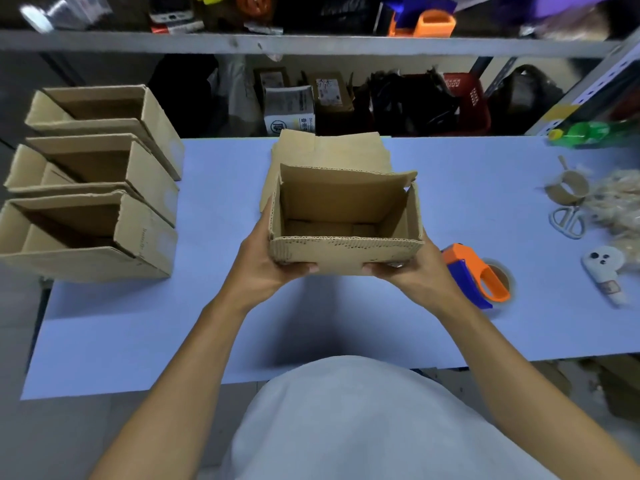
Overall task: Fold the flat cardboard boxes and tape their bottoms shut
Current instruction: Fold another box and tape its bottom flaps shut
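Your grey-shirted torso (346, 427) fills the bottom of the view, both forearms reaching forward over the blue table (173, 323). Your left hand (263, 265) grips the left near corner of the folded box (346, 216), thumb curled onto its near wall; your right hand (412, 268) grips the right near corner the same way. Box is held between the hands above the table, open side up toward you, apparently clear of the surface. Plain brown corrugated card, edges ragged, far flap standing up, bottom flaps visible inside. Directly behind it lies a stack of flat cardboard blanks (332, 150). Three finished boxes (93, 188) lie on their sides in a row at the table's left edge, overlapping one another. Tape dispenser (478, 275), orange and blue, rests just right of your right hand. Further right: scissors (568, 221), an empty tape core (568, 188), a white tool (604, 271). Green bottle (585, 133) lies at the far right corner. Cluttered shelving (311, 43) stands behind the table.
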